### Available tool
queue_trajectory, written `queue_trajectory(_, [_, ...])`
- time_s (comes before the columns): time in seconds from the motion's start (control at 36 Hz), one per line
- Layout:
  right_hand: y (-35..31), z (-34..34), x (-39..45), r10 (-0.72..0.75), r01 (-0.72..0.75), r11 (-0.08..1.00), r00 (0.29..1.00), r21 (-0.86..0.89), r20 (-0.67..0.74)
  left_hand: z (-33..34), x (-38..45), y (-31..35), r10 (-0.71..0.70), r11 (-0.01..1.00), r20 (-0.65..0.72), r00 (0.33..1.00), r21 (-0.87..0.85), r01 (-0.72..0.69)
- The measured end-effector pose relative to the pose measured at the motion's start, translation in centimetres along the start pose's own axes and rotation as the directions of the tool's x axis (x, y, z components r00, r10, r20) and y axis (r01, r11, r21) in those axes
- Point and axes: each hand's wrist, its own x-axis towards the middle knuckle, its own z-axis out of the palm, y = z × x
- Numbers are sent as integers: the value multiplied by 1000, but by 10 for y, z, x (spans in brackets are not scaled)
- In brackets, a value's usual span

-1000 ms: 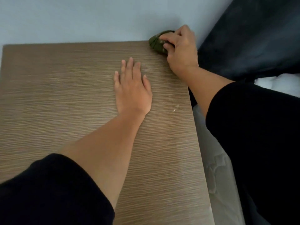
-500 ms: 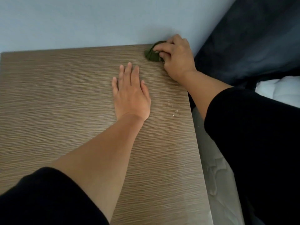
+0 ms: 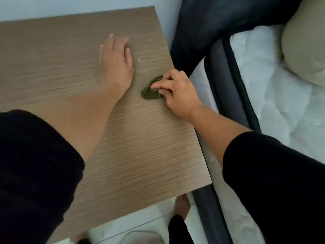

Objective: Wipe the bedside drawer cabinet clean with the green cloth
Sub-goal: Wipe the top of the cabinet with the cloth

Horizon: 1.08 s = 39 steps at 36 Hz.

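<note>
- Cloth (image 3: 151,91): green, bunched into a small wad, on the cabinet top (image 3: 140,138) near its right edge, abt mid-depth. Long axis runs diagonally, near-left to far-right.
- Right hand (image 3: 177,92): directly over the cloth's right side; fingertips (image 3: 155,86) curled down and pinching/pressing the wad onto the wood. Cloth sticks out leftward from under the fingers, so the unwiped top lies to the left and nearer the body. Forearm comes in from the right, crossing the cabinet's right edge, wrist low.
- Left hand (image 3: 115,63): flat on the top, palm down, fingers loose and spread, holding nothing. Sits just beside the cloth, up-left of it, not touching. Blurred, so finger detail is unclear.
- White speck (image 3: 139,60): on the wood, right of the left hand, beyond the cloth.
- Bed (image 3: 263,81): white quilted mattress w/ dark frame, just beside the cabinet's right edge.
- Judgement: right hand is the wiping hand; left looks like a brace. Next stroke prob. sweeps left or toward the near edge; speck not yet cleared.
</note>
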Motion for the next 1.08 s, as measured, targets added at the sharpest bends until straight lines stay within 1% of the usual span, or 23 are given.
queue_trajectory(0.06, [-2,-1,-33,8,-8,1000,1000,-10,0,-2,-27,3,26,999,59,998,22,-28])
queue_trajectory(0.17, [-3,-2,-63,54,-53,999,998,-12,23,0,-58,4,69,992,193,979,93,-88])
queue_trajectory(0.22, [-7,-4,-84,74,-74,997,997,0,25,-4,-77,9,88,988,235,968,105,-115])
queue_trajectory(0.36, [-20,-2,-147,143,-143,990,990,2,12,-18,-125,14,136,981,328,935,84,-173])
queue_trajectory(0.58, [-39,0,-225,227,-227,974,974,2,-14,-43,-169,22,196,973,502,842,6,-230])
queue_trajectory(0.69, [-49,-6,-258,293,-294,956,955,11,47,-49,-184,25,203,968,562,802,8,-251])
queue_trajectory(0.75, [-55,-12,-277,359,-361,933,928,-1,97,-54,-191,29,220,964,586,780,-7,-266])
queue_trajectory(0.81, [-60,-18,-291,442,-443,897,896,6,52,-58,-196,35,243,953,597,764,-1,-302])
queue_trajectory(0.86, [-64,-26,-298,513,-511,858,857,46,-48,-62,-199,41,269,940,616,741,2,-342])
queue_trajectory(0.94, [-67,-37,-291,598,-583,802,783,130,-171,-62,-199,47,287,932,641,712,-14,-363])
queue_trajectory(1.0, [-62,-42,-280,622,-591,783,745,194,-241,-58,-196,52,315,923,625,715,-27,-383])
queue_trajectory(1.08, [-54,-47,-266,637,-590,771,720,240,-277,-56,-188,62,338,906,640,690,-21,-424])
